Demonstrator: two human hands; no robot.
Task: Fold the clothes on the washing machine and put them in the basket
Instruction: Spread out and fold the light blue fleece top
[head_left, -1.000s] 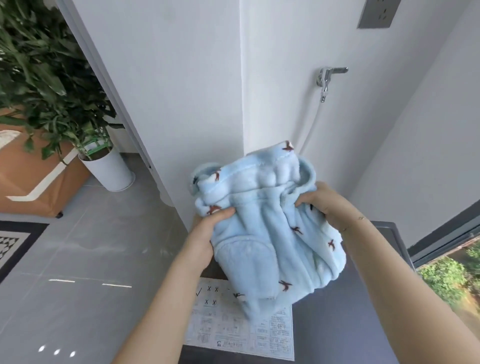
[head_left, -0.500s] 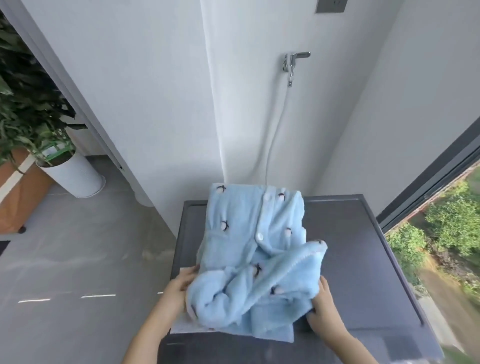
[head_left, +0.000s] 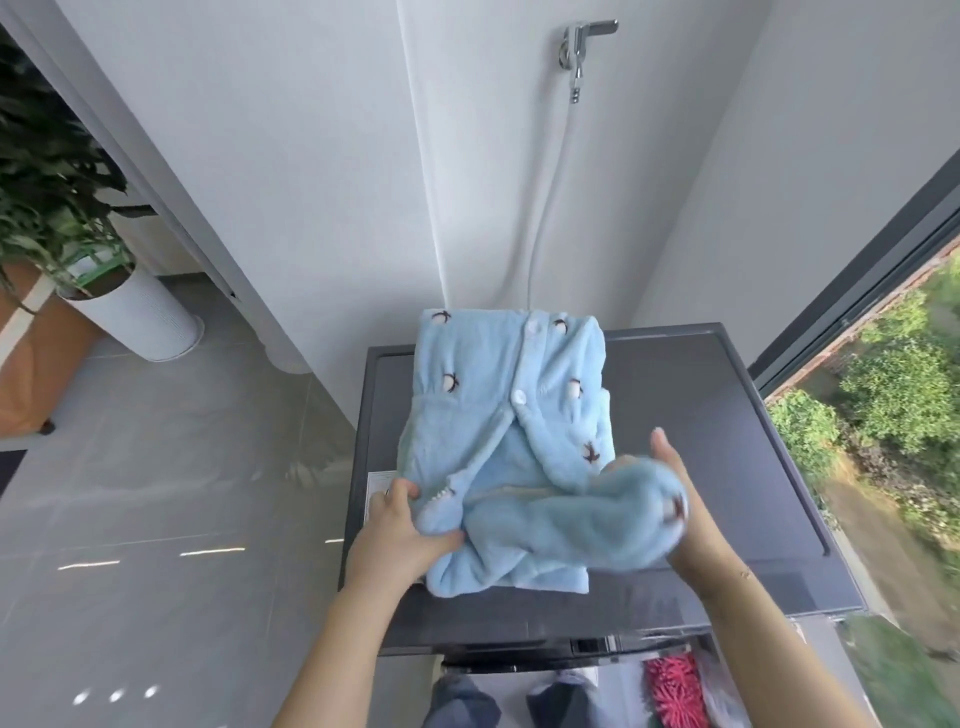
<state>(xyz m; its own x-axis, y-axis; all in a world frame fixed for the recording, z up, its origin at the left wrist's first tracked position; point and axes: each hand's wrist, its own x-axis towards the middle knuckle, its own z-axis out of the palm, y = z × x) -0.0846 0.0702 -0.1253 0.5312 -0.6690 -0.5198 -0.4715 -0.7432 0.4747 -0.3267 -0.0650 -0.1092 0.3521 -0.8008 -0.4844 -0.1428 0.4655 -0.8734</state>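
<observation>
Robe (head_left: 498, 415) is light blue fleece, really fluffy, with small dark bird-like prints and white snap buttons down the front placket. It's lying on top of the washer (head_left: 727, 467), spread flat toward the wall with the near end bunched up.

Left hand (head_left: 400, 530) has its fingers and thumb curled around the near-left edge of the fabric, pinching a fold. Right hand (head_left: 685, 499) is cupped around a rolled-up sleeve (head_left: 597, 525), fingers wrapped behind it, thumb pointing up. That sleeve part is blurry, so no detail there. It lies across the near end of the robe.

Washer lid is dark grey, smooth and a bit glossy, with a raised rim. A white sticker (head_left: 379, 483) peeks out from under the robe by the left hand; there's print on it but it's too small to read.

Behind, a chrome tap (head_left: 582, 47) sits on the white wall with a white hose (head_left: 550, 182) running down behind the washer. Off to the left there's a leafy plant (head_left: 47, 171) in a tall white ribbed pot (head_left: 140, 317) on grey floor tiles. Window frame on the right, green bushes outside. Something pink and shaggy (head_left: 675, 691) shows at the bottom edge.
</observation>
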